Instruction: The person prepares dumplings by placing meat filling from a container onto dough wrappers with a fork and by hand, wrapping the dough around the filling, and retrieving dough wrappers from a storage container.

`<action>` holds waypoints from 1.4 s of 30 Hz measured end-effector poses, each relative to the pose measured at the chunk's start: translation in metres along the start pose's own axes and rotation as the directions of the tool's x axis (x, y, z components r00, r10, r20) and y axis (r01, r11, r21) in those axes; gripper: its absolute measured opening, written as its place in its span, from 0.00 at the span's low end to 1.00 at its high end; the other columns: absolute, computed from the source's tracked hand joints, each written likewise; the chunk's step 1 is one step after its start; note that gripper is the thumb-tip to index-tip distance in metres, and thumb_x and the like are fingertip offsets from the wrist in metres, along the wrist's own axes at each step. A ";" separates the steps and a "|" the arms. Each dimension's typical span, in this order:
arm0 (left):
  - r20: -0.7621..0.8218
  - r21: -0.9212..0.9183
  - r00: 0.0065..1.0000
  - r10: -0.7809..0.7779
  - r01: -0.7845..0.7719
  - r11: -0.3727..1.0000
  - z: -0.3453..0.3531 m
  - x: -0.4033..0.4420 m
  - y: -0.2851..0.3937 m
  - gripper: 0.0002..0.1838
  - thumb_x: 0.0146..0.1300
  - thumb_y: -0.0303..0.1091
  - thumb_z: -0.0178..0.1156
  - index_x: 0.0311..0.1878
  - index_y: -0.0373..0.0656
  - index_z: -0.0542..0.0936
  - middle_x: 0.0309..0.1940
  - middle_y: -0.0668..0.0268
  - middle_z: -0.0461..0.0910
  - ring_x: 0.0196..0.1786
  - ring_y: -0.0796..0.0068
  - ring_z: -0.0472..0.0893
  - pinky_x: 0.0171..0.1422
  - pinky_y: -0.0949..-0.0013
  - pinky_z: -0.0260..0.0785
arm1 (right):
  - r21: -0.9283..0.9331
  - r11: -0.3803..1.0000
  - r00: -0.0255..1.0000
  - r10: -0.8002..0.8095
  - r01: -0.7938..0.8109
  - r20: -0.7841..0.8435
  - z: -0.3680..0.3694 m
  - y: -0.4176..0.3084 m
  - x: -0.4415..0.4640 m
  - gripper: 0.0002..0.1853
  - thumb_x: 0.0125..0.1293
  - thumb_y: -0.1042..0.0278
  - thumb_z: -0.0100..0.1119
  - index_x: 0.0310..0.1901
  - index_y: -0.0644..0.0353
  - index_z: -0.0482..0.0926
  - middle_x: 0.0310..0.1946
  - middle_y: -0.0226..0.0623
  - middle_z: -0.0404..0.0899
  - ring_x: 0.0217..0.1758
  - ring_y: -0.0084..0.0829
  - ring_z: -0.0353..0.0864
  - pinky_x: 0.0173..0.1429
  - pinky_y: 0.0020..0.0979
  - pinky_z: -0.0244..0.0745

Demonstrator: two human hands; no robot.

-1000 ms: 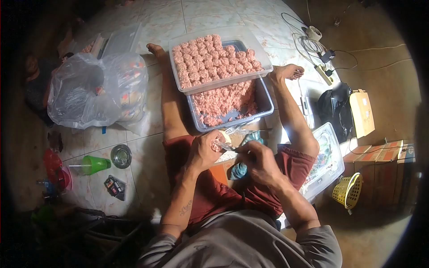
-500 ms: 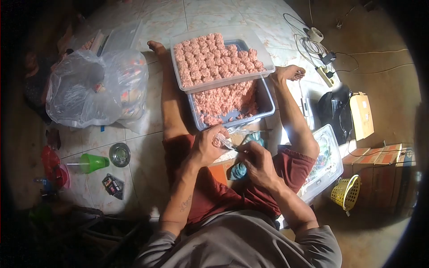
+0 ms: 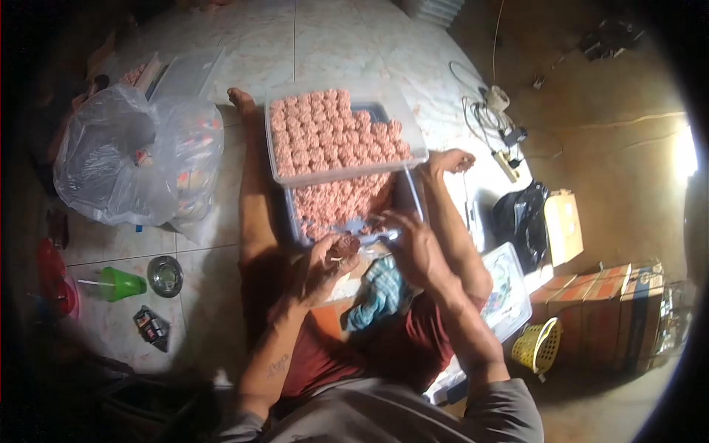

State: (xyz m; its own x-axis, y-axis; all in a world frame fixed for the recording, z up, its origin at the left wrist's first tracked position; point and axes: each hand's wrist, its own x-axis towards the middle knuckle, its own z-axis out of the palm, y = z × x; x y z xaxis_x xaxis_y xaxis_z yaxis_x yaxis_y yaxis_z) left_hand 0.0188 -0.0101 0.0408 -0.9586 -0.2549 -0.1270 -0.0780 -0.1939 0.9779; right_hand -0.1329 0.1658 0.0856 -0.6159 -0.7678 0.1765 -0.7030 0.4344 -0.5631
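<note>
mince (image 3: 343,201): where does it lie?

loose in the bin (image 3: 294,221), partly covered by the tub (image 3: 415,144), where more sits as rows of balls (image 3: 321,133).

and the hands?

left hand (image 3: 325,267) curls its fingers round a small lump (image 3: 347,245), by the bin's near edge. right hand (image 3: 419,249) is over that edge, fingers bent; i can't tell whether they hold anything.

any tips?

a light left grip should save the lump's shape; i'd press evenly, as such soft stuff likely squashes.
</note>
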 end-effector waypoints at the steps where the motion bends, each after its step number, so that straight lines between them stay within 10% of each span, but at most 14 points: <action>1: 0.024 0.009 1.000 -0.005 0.005 1.000 0.002 0.003 0.007 0.36 0.65 0.54 0.68 0.66 0.35 0.75 0.58 0.61 0.78 0.60 0.73 0.76 0.67 0.67 0.68 | 0.023 1.000 1.000 0.009 -0.009 0.019 0.009 -0.003 0.001 0.31 0.63 0.68 0.70 0.68 0.59 0.73 0.58 0.53 0.78 0.58 0.57 0.81 0.61 0.47 0.78; 8: 0.010 -0.409 0.996 0.086 -0.075 0.910 0.006 0.013 0.015 0.34 0.69 0.29 0.64 0.75 0.32 0.63 0.66 0.57 0.76 0.66 0.68 0.78 0.74 0.60 0.68 | 0.233 0.972 0.997 -0.008 -0.011 0.079 -0.017 -0.013 0.055 0.14 0.63 0.78 0.66 0.50 0.68 0.81 0.41 0.49 0.81 0.46 0.46 0.83 0.51 0.40 0.81; 9: 0.057 -0.336 0.994 0.097 -0.072 0.939 -0.005 0.010 0.019 0.32 0.69 0.34 0.65 0.72 0.32 0.67 0.61 0.58 0.79 0.61 0.69 0.81 0.70 0.62 0.71 | 0.408 0.896 0.983 0.132 -0.174 0.129 -0.030 -0.011 0.072 0.11 0.64 0.78 0.66 0.48 0.67 0.81 0.39 0.48 0.81 0.42 0.42 0.83 0.48 0.38 0.81; 13: 0.254 -0.505 0.954 0.156 -0.007 0.863 -0.037 0.011 -0.027 0.34 0.68 0.57 0.66 0.61 0.34 0.76 0.50 0.55 0.84 0.48 0.72 0.84 0.54 0.69 0.75 | -0.025 0.984 0.981 -0.179 0.178 -0.068 -0.060 0.040 0.179 0.07 0.67 0.74 0.64 0.46 0.63 0.82 0.32 0.42 0.82 0.34 0.35 0.84 0.41 0.35 0.79; 15: 0.361 -0.597 0.927 0.101 0.146 0.789 -0.039 0.012 -0.042 0.37 0.65 0.62 0.66 0.59 0.34 0.77 0.50 0.53 0.84 0.40 0.71 0.85 0.47 0.70 0.76 | -0.043 0.998 0.998 -0.042 0.044 0.057 -0.059 0.062 0.237 0.08 0.67 0.69 0.63 0.46 0.61 0.83 0.30 0.42 0.83 0.30 0.37 0.84 0.39 0.36 0.79; 18: 0.464 -0.621 0.873 0.153 0.197 0.758 -0.037 0.016 -0.053 0.38 0.64 0.62 0.66 0.60 0.32 0.77 0.50 0.48 0.85 0.40 0.69 0.85 0.47 0.69 0.75 | -0.163 0.985 0.994 0.069 -0.054 0.083 -0.033 0.106 0.300 0.11 0.66 0.68 0.61 0.47 0.60 0.84 0.29 0.45 0.85 0.30 0.38 0.86 0.39 0.38 0.80; 21: 0.450 -0.678 0.866 0.220 0.171 0.715 -0.034 0.017 -0.066 0.39 0.67 0.60 0.65 0.62 0.31 0.74 0.50 0.51 0.84 0.34 0.71 0.83 0.38 0.68 0.75 | -0.324 0.914 0.969 -0.211 0.243 0.132 -0.001 0.168 0.340 0.12 0.66 0.66 0.58 0.47 0.61 0.84 0.31 0.47 0.87 0.34 0.40 0.88 0.41 0.40 0.81; 23: 0.440 -0.691 0.860 0.259 0.140 0.709 -0.036 0.017 -0.082 0.38 0.67 0.61 0.65 0.62 0.31 0.75 0.50 0.51 0.84 0.35 0.71 0.83 0.40 0.67 0.75 | -0.192 0.978 0.889 0.014 0.083 0.457 0.004 0.168 0.350 0.10 0.67 0.66 0.57 0.41 0.62 0.83 0.32 0.46 0.86 0.34 0.41 0.88 0.39 0.42 0.81; 34: 0.362 -0.760 0.907 0.215 0.153 0.631 -0.038 0.012 -0.069 0.32 0.67 0.57 0.67 0.56 0.34 0.78 0.47 0.57 0.84 0.38 0.71 0.82 0.48 0.66 0.74 | -0.235 0.899 0.888 -0.269 0.371 0.373 0.004 0.165 0.345 0.15 0.75 0.65 0.49 0.43 0.66 0.84 0.36 0.45 0.87 0.39 0.39 0.88 0.43 0.39 0.82; 36: 0.536 -0.568 0.843 0.045 0.320 0.758 -0.044 0.013 -0.059 0.24 0.68 0.48 0.69 0.54 0.37 0.80 0.46 0.61 0.84 0.39 0.75 0.81 0.47 0.69 0.74 | -0.315 0.849 0.884 -0.464 0.425 -0.059 -0.002 0.144 0.324 0.12 0.74 0.68 0.52 0.44 0.66 0.83 0.37 0.47 0.86 0.40 0.40 0.87 0.46 0.38 0.80; 39: 0.466 -0.247 0.881 -0.082 0.219 0.944 -0.025 0.007 -0.065 0.13 0.72 0.38 0.66 0.49 0.37 0.82 0.39 0.62 0.87 0.38 0.74 0.86 0.44 0.69 0.77 | -0.071 0.995 0.997 -0.068 0.065 -0.044 -0.036 0.066 0.269 0.06 0.71 0.74 0.58 0.43 0.65 0.83 0.34 0.46 0.85 0.36 0.39 0.86 0.43 0.37 0.79; 42: 0.448 0.227 0.870 -0.206 0.112 0.967 -0.012 0.014 -0.054 0.11 0.72 0.38 0.66 0.43 0.38 0.87 0.37 0.62 0.89 0.42 0.71 0.88 0.46 0.68 0.78 | -0.142 0.946 0.932 -0.248 0.292 0.263 -0.044 0.042 0.196 0.06 0.70 0.72 0.60 0.42 0.63 0.84 0.30 0.42 0.83 0.32 0.38 0.86 0.38 0.35 0.79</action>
State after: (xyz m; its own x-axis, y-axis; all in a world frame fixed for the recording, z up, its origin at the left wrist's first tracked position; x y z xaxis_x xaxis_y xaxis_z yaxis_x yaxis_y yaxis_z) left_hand 0.0127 -0.0143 -0.0157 -0.9406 0.2428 -0.2373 -0.2449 -0.0010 0.9695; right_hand -0.2989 0.0543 0.1325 -0.3059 -0.9476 0.0919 -0.8953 0.2534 -0.3665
